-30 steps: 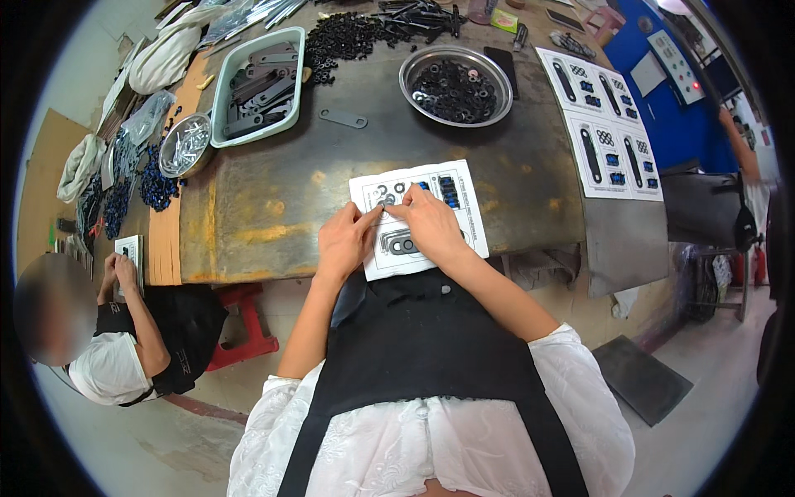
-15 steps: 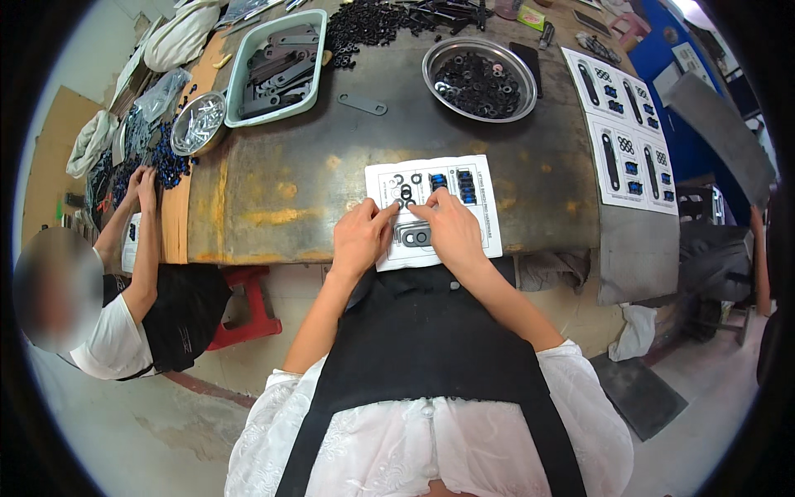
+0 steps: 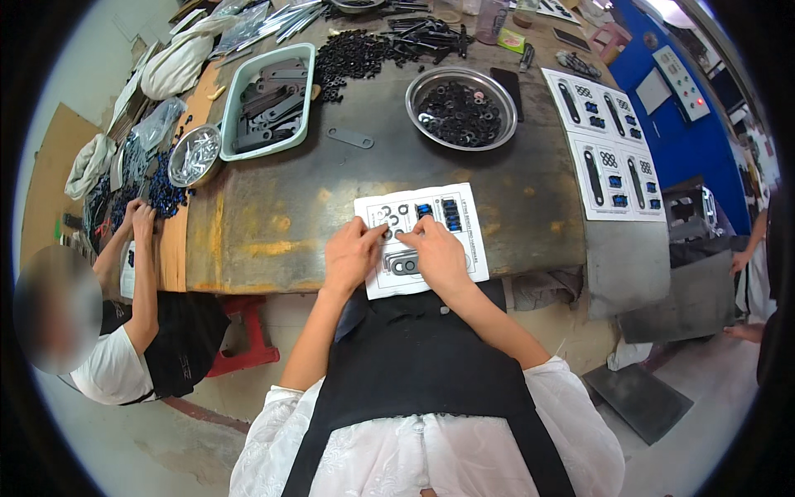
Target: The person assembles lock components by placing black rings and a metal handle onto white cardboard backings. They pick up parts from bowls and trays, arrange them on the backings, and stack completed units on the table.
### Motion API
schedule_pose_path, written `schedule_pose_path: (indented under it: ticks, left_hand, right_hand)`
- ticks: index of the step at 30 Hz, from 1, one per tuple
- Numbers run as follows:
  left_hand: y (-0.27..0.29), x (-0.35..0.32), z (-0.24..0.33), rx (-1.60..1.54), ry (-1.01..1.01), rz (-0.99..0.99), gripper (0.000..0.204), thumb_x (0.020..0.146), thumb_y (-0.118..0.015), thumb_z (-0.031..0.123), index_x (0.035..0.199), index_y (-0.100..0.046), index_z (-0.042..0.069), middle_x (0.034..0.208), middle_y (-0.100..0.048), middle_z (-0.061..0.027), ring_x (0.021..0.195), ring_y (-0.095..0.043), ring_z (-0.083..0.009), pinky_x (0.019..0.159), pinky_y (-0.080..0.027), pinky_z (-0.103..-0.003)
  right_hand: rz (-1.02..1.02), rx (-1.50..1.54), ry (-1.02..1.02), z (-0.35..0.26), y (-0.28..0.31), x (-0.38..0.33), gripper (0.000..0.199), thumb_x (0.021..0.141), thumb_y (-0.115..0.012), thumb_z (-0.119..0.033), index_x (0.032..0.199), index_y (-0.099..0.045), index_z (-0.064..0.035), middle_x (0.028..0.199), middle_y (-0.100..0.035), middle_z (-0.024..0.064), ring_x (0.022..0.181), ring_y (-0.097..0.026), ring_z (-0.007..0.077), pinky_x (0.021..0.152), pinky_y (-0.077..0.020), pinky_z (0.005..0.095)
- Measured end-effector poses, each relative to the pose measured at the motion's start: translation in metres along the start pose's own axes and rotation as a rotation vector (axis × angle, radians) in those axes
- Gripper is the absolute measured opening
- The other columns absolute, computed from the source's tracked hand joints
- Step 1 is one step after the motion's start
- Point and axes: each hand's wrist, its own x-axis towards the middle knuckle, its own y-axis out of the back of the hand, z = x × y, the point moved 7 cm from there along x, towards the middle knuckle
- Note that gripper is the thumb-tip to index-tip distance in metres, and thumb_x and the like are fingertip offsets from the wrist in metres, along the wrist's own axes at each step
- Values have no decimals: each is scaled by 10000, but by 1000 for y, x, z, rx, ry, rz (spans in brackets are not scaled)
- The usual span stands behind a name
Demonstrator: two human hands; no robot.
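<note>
A printed white sheet [image 3: 389,287] lies at the table's front edge, with black rings and washers [image 3: 391,212] on its left half. My left hand [image 3: 351,253] rests on it from the left, thumb and forefinger closing at a small black washer [image 3: 386,235]. Opposite, my right hand [image 3: 439,255] reaches in, its fingertips together at another black washer [image 3: 399,234]. The fingertips partly hide both washers. Blue-and-black parts [image 3: 451,215] show at the sheet's upper right. Grey metal pieces or their pictures [image 3: 403,263] appear between my hands; I cannot tell which.
Ahead stand a steel bowl [image 3: 461,147] of black washers and a pale green bin [image 3: 229,112] of flat metal links. One loose link [image 3: 350,137] lies between them. Printed sheets [image 3: 621,178] lie at right. To the left, a co-worker's hands [image 3: 139,217] work beside a bowl of silver pins [image 3: 197,157].
The view has shifted, so the table sits lower in the picture. My hands stay at the washers on the sheet. At far right, a person's hand and the grey panel have moved.
</note>
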Motion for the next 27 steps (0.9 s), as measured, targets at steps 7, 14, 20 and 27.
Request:
schedule_pose_path:
  ticks: [7, 14, 20, 27]
  left_hand:
    - [4, 0, -8, -6, 35, 23, 329, 758, -710, 74, 1039, -782, 229, 789, -544, -22, 739, -607, -202, 640, -493, -338]
    - [2, -1, -5, -22, 19, 16, 339, 776, -705, 75, 1064, -776, 237, 797, -546, -28, 733, -608, -208, 635, -494, -343]
    - [10, 13, -20, -20, 76, 41, 334, 800, -681, 87, 1084, -775, 236, 811, -555, -37, 736, -615, -219, 628, -500, -358]
    - [5, 13, -22, 26, 57, 10, 335, 794, -680, 83, 1078, -781, 228, 812, -547, -33, 756, -619, -217, 651, -499, -352]
  right_hand:
    - [86, -52, 76, 0, -6, 23, 301, 822, -633, -63, 1063, -781, -166, 950, -566, 54, 890, -616, 226, 742, -530, 341]
    - [68, -63, 71, 5, -6, 21, 276, 828, -637, -92, 1040, -789, -180, 949, -570, 55, 896, -621, 229, 743, -537, 336]
    - [111, -72, 44, 9, 8, 37, 232, 841, -637, -123, 1006, -787, -185, 945, -556, 54, 869, -610, 227, 710, -529, 350]
    - [3, -179, 115, 4, -21, 53, 251, 853, -633, -153, 1024, -795, -242, 973, -564, 43, 906, -618, 219, 715, -531, 346]
